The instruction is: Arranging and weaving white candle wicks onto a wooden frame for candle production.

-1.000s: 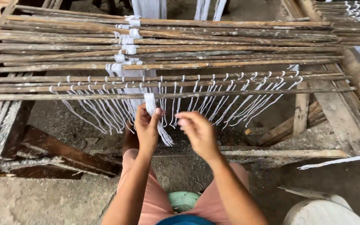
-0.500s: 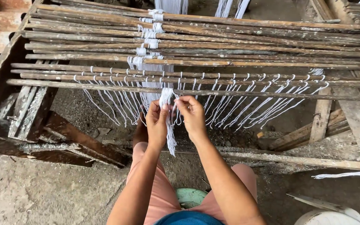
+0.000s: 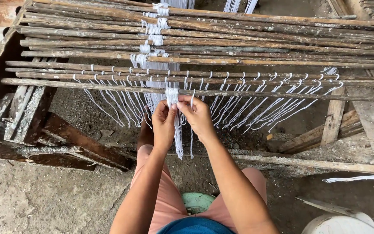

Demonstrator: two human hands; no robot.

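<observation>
- The left hand (image 3: 164, 123) pinches a bundle of white cotton threads (image 3: 172, 97) just below the nearest wooden rod (image 3: 87, 86), thumb and fingers closed on it from the left.
- The right hand (image 3: 199, 117) meets it from the right, fingertips closed on a single white strand (image 3: 191, 130) drawn off the bundle; the two hands touch or nearly touch at the fingertips.
- The bundle hangs over the near rod, slightly left of the middle of the rack, and its loose tail (image 3: 178, 145) drops below the hands toward the floor (image 3: 44, 199).
- To do this well, I judge the left hand should keep the bundle taut against the rod so it does not slide sideways along it.
- The right hand probably needs to pick out one strand cleanly, without dragging neighbours along; a tight fingertip pinch looks better than a full-hand grip.
- To the right, separate strands (image 3: 256, 108) already hang in even loops from the rods (image 3: 282, 80); matching their spacing seems the sensible measure.
- The farther rods (image 3: 260, 39) carry the same band of thread (image 3: 152, 41) woven over and under; pulling too hard could, I think, disturb those wraps.
- The rough wood may snag cotton, so a gentle draw looks wise.
</observation>
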